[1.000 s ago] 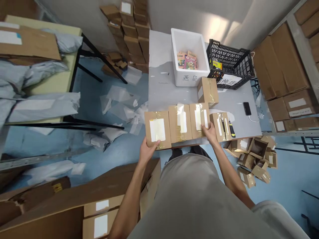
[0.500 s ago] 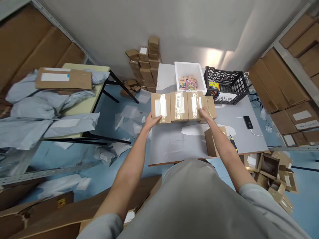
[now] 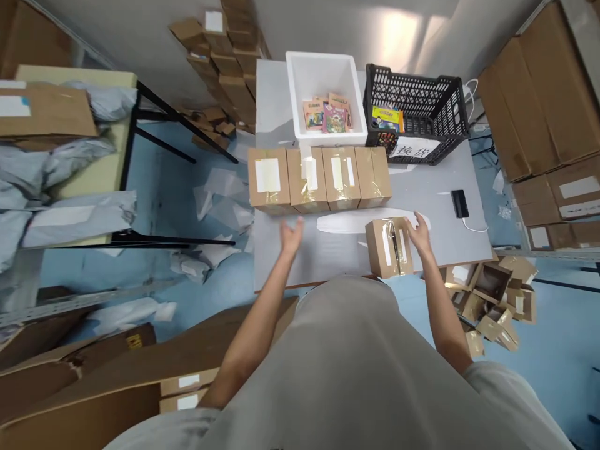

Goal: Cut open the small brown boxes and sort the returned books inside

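Several taped cardboard boxes (image 3: pixel 307 178) stand side by side in a row across the grey table (image 3: pixel 328 259), most with white labels on top. Just in front of the row's left part, my left hand (image 3: pixel 291 237) hovers with fingers spread and nothing in it. A single cardboard box (image 3: pixel 388 247) with shiny tape and white labels sits at the table's front edge. At its right side is my right hand (image 3: pixel 419 236), fingers apart, close to or touching the upper right corner. A thin dark object (image 3: pixel 395 245) lies on that box's top.
Behind the row stand a white bin (image 3: pixel 323 69) holding colourful packets and a black crate (image 3: pixel 422 106). A phone-like black device (image 3: pixel 460 204) with a cable lies on the right. Discarded boxes (image 3: pixel 492 300) litter the floor; bagged parcels (image 3: pixel 79 219) cover the left table.
Both hands have let go of the row of boxes and drawn back towards me. My right hand has moved to the single box. The view has shifted.
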`<action>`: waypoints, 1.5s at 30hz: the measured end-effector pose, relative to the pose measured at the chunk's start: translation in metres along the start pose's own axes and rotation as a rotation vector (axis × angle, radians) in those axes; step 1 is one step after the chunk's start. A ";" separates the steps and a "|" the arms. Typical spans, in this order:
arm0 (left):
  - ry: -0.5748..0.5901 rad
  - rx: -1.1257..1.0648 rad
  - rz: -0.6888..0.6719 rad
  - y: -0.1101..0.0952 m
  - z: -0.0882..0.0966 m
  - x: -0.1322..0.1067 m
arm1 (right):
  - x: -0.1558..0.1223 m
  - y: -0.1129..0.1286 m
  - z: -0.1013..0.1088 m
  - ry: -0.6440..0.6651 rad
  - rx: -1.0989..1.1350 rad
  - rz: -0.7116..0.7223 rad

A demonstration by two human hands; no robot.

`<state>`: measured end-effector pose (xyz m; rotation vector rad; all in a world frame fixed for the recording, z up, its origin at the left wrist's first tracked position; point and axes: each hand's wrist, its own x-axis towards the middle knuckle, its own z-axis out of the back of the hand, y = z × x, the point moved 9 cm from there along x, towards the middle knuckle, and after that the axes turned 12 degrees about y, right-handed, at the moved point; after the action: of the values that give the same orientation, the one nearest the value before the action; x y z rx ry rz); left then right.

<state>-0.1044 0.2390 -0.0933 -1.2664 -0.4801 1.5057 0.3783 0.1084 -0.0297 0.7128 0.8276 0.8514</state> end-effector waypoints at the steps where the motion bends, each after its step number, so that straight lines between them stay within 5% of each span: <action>1: 0.072 -0.022 0.047 0.009 -0.039 -0.017 | -0.015 -0.024 0.012 0.007 0.022 -0.089; 4: 0.270 -0.068 0.057 0.012 -0.149 -0.055 | -0.048 -0.066 0.013 0.123 0.101 -0.217; 6: 0.406 -0.106 -0.035 -0.004 -0.203 -0.063 | -0.065 -0.078 0.003 0.171 0.132 -0.229; 9: 0.425 -0.087 -0.190 -0.039 -0.228 -0.047 | -0.096 -0.096 0.001 0.146 0.146 -0.283; 13: 0.425 0.017 -0.274 -0.074 -0.224 -0.014 | -0.149 -0.136 -0.003 0.194 0.243 -0.528; 16: 0.505 0.080 -0.306 -0.079 -0.225 -0.014 | -0.169 -0.144 -0.026 0.359 0.336 -0.596; 21: 0.497 0.096 -0.296 -0.051 -0.215 -0.052 | -0.144 -0.120 -0.057 0.403 0.311 -0.475; 25: 0.391 0.032 -0.220 -0.039 -0.202 -0.042 | -0.124 -0.101 -0.071 0.371 0.303 -0.454; 31: 0.471 0.087 -0.381 -0.101 -0.239 0.027 | -0.123 -0.089 -0.078 0.327 0.276 -0.473; 35: 0.477 0.187 -0.445 -0.121 -0.241 0.043 | -0.129 -0.090 -0.076 0.269 0.259 -0.441; 39: 0.433 0.279 -0.456 -0.096 -0.201 0.013 | -0.143 -0.098 -0.071 0.206 0.256 -0.434; 45: 0.384 0.234 -0.352 -0.013 -0.117 -0.092 | -0.155 -0.075 -0.078 0.175 0.125 -0.261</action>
<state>-0.0063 0.1263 -0.0824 -1.1779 -0.2476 0.9641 0.2773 -0.0439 -0.0775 0.6276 1.1128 0.6360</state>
